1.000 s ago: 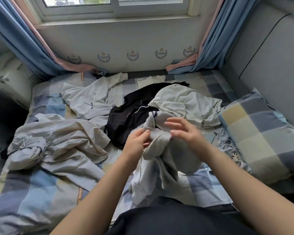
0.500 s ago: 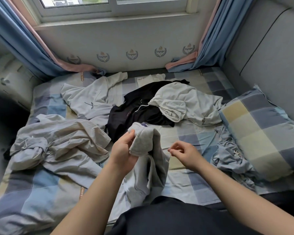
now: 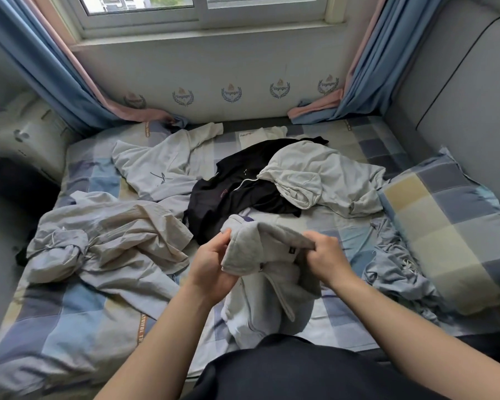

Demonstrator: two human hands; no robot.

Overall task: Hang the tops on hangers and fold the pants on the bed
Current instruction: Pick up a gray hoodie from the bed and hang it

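A grey garment (image 3: pixel 260 249) with a small dark label hangs bunched between both hands above the near part of the checked bed (image 3: pixel 70 319). My left hand (image 3: pixel 211 267) grips its left edge and my right hand (image 3: pixel 324 255) pinches its upper right edge. The rest of it droops onto the sheet. Behind it lie a black top (image 3: pixel 237 192), a light grey hooded top (image 3: pixel 324 177) and a white top with a dark scribble mark (image 3: pixel 156 171). A crumpled beige and grey garment (image 3: pixel 107 243) lies to the left. No hangers are in view.
A checked pillow (image 3: pixel 451 238) lies at the right against a grey padded headboard (image 3: pixel 459 90). A crumpled blue cloth (image 3: pixel 399 269) lies beside the pillow. Blue and pink curtains (image 3: pixel 41 67) hang at both sides of the window wall. A white pillow (image 3: pixel 23 140) sits at far left.
My right hand let go of the grey garment, then moved back and took hold of its upper right edge. The left hand kept its grip throughout.
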